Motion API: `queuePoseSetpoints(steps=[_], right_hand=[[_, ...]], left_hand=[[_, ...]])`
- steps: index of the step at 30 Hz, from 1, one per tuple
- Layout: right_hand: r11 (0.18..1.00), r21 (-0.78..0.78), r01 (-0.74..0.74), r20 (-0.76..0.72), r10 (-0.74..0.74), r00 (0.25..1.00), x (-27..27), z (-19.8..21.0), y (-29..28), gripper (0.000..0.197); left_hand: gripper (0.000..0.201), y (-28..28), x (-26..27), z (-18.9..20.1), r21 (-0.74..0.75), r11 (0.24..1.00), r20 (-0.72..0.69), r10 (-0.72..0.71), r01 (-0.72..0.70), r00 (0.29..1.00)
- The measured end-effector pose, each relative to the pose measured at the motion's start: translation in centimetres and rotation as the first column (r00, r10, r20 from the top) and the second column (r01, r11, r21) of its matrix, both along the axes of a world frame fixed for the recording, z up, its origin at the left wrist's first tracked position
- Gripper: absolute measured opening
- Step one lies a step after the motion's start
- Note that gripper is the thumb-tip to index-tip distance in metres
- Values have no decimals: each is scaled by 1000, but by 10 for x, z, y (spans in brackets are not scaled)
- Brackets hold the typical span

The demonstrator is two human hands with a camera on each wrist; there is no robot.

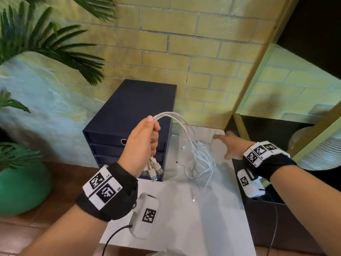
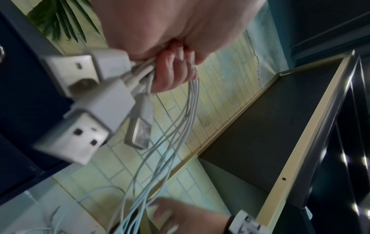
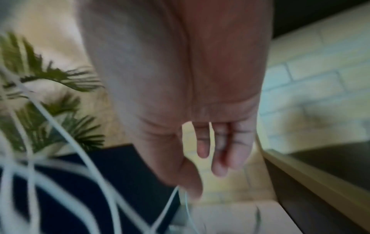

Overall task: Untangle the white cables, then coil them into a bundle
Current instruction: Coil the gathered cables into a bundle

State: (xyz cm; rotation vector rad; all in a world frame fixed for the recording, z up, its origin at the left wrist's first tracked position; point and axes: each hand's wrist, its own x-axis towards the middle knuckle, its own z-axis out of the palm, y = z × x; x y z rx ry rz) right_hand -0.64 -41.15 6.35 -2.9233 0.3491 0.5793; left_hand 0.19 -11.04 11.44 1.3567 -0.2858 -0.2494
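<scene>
My left hand is raised above the table and grips several white cables in its fist. Their USB plugs hang below the fist, large and close in the left wrist view as USB plugs. The cables arch right and drop into a loose tangle on the white table. My right hand hovers with straight fingers just right of the tangle, near the table's far right corner. In the right wrist view the fingers are straight and hold nothing, and cable strands pass to the left of the palm.
A dark blue drawer box stands at the table's back left, close behind my left hand. A brick wall rises behind. A dark shelf unit with a pale frame borders the table on the right. A plant in a green pot stands on the left.
</scene>
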Motion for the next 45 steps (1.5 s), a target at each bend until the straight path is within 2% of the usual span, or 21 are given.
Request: queuePoseSetpoints(steps=[1, 3, 5, 6, 7, 9, 11, 13, 16, 19, 21, 25, 28, 30, 32, 36, 40, 43, 45], right_hand=[[1000, -12, -9, 98, 10, 995, 2, 12, 5, 73], [988, 140, -60, 380, 2, 925, 5, 39, 22, 51], [917, 344, -200, 601, -51, 797, 1, 66, 52, 34], [857, 428, -285, 637, -62, 768, -3, 77, 71, 34], [795, 498, -347, 633, -60, 772, -7, 85, 89, 37], [736, 568, -369, 532, 14, 846, -16, 90, 110, 40], [751, 563, -344, 436, 84, 896, -15, 85, 121, 36], [729, 614, -303, 434, 9, 901, -12, 81, 121, 40], [649, 720, -245, 461, -183, 869, -10, 80, 118, 35], [487, 840, -241, 436, -339, 834, -8, 85, 121, 27], [413, 876, -247, 424, -421, 802, -7, 90, 124, 25], [349, 895, -278, 437, -556, 707, -10, 99, 132, 22], [309, 903, -299, 428, -573, 699, -12, 106, 136, 21], [301, 907, -295, 419, -566, 710, -13, 111, 136, 20], [334, 891, -308, 448, -538, 714, -14, 115, 134, 21], [545, 754, -367, 598, -339, 726, -17, 120, 128, 29], [656, 618, -433, 688, -185, 701, -22, 120, 127, 16], [642, 619, -452, 719, -232, 655, -24, 126, 126, 13], [562, 693, -452, 694, -349, 630, -24, 134, 122, 13]], left_hand=[[34, 0, 0, -2, 22, 1000, 5, 1, -1, 1000], [33, -1, -1, -5, 59, 998, 22, 1, -3, 1000], [33, -4, -2, -8, 84, 996, 41, -9, 5, 999], [33, -6, -2, -9, 96, 995, 50, -13, 8, 999], [34, -8, -3, -10, 107, 994, 64, -25, 18, 998], [35, -19, -5, -11, 151, 987, 100, -78, 62, 992], [34, -22, -5, -12, 192, 980, 127, -80, 55, 989], [34, -20, -3, -14, 226, 973, 147, -82, 48, 986], [34, -17, -4, -18, 249, 967, 171, -99, 54, 980], [34, -13, -4, -20, 195, 977, 167, -116, 83, 979], [36, -10, -3, -21, 174, 978, 182, -145, 113, 973], [34, -8, 0, -20, 210, 968, 246, -187, 136, 951], [33, -11, 2, -20, 242, 963, 278, -184, 116, 943], [35, -13, 3, -17, 215, 967, 254, -193, 139, 948], [42, -14, 3, -13, 153, 973, 209, -203, 173, 957], [40, -16, 1, -3, 113, 982, 163, -166, 149, 973], [40, -17, 2, 4, 97, 977, 141, -204, 192, 969], [41, -13, 4, 6, 116, 958, 166, -280, 264, 945], [38, -11, 4, 6, 143, 948, 165, -306, 284, 938]])
